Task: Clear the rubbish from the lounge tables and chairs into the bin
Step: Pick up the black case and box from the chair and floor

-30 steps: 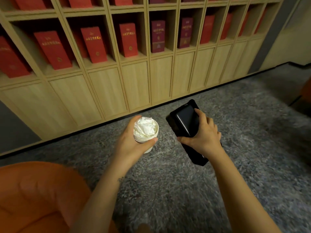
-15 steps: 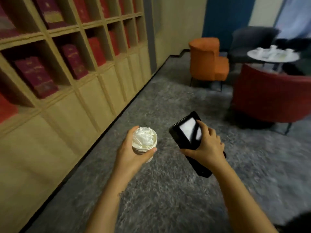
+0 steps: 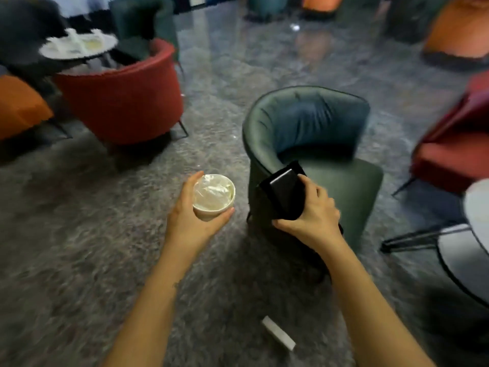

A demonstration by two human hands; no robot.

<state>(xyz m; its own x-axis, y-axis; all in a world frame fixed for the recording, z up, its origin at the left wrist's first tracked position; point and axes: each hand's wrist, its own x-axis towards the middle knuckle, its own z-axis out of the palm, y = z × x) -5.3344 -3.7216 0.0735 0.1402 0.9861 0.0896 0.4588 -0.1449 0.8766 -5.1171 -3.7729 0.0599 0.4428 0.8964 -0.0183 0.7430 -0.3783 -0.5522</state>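
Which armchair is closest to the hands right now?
The dark green armchair, directly beyond the right hand; red armchairs and orange armchairs stand farther off.

Green armchair blocks ahead; open carpet left.

1. Cup: pale, upright, stuffed with crumpled tissue, held in left hand.
2. Black item: flat, glossy, tilted, gripped by right hand.
3. White strip: flat on the floor.

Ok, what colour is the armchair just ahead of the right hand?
The armchair is dark green, seen best in the head view.
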